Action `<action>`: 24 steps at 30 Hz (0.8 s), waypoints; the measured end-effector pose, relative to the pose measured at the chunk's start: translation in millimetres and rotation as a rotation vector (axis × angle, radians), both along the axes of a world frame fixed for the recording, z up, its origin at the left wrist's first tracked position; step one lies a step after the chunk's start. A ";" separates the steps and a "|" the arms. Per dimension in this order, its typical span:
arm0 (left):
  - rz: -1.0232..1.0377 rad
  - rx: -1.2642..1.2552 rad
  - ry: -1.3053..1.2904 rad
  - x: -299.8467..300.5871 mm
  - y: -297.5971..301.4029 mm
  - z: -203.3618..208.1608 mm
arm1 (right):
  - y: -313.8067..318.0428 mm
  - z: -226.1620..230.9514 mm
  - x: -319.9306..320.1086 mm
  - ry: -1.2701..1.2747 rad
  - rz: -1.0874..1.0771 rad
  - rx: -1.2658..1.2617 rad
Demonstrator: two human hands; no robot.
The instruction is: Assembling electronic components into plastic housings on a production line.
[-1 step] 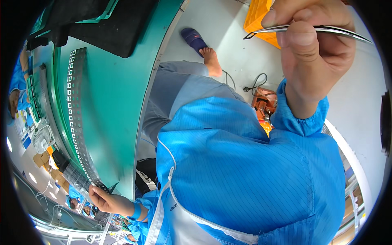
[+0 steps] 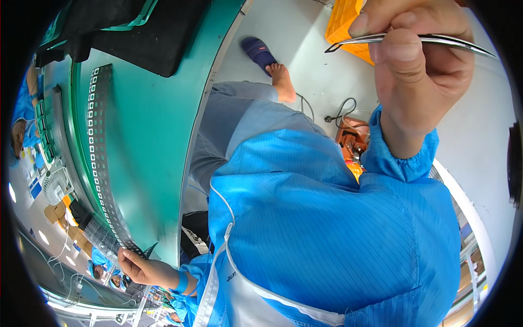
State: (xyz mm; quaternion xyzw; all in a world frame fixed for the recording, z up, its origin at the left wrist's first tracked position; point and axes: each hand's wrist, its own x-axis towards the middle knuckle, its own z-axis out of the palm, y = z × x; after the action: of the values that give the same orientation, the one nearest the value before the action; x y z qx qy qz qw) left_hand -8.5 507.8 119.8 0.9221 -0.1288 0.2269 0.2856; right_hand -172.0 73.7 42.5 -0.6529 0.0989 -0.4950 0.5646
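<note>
My left hand (image 2: 136, 266) is closed at the lower left, thumb and fingers pinching the near end of a long black carrier tape (image 2: 102, 141). A row of pale square pockets and rows of round holes run along the tape, which stretches away over the green tabletop (image 2: 158, 120). A short dark tip of it sticks out beside the fingers. At the upper right, close to the camera, my right hand (image 2: 419, 71) grips metal tweezers (image 2: 359, 39) between thumb and fingers. Their bent tips point left, with nothing visible between them.
A black tray-like object (image 2: 147, 43) lies at the table's far end. A yellow crate (image 2: 343, 24) stands on the floor, near a dark slipper (image 2: 259, 52) and my bare foot (image 2: 280, 82). An orange device (image 2: 353, 141) has a cable. A white fan (image 2: 56, 185) and co-workers in blue are left.
The far part of the carrier tape has shifted slightly to the left. Both hands and the tweezers stay where they were.
</note>
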 end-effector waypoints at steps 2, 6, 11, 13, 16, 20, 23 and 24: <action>0.025 -0.018 -0.003 0.1 2.0 0.2 | 1.0 3.8 2.4 0.031 -0.001 -0.003; 0.030 -0.045 -0.033 -0.6 1.0 3.4 | 2.8 4.9 6.6 0.003 0.029 0.036; 0.028 -0.036 -0.028 0.0 -2.9 4.9 | 4.8 5.5 10.4 -0.028 0.068 0.080; 0.022 -0.053 -0.030 0.3 -3.8 4.8 | 4.8 5.6 11.5 -0.041 0.084 0.099; 0.041 -0.047 -0.030 0.8 -5.6 2.3 | 5.4 6.7 11.6 0.010 0.093 0.069; -0.024 -0.073 -0.011 3.2 3.9 4.1 | 11.7 6.9 11.8 -0.002 0.102 0.193; -0.042 -0.097 0.002 5.1 6.2 2.6 | 20.2 11.9 16.8 -0.158 0.046 0.378; -0.056 -0.122 -0.004 5.3 6.0 2.5 | 20.4 13.8 16.4 -0.144 0.045 0.384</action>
State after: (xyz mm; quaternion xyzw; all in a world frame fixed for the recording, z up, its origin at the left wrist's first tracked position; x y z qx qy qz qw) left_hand -3.2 513.8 122.3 0.8985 -0.1411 0.2281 0.3475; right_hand -155.6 94.1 56.3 -0.4982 0.1366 -0.4997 0.6953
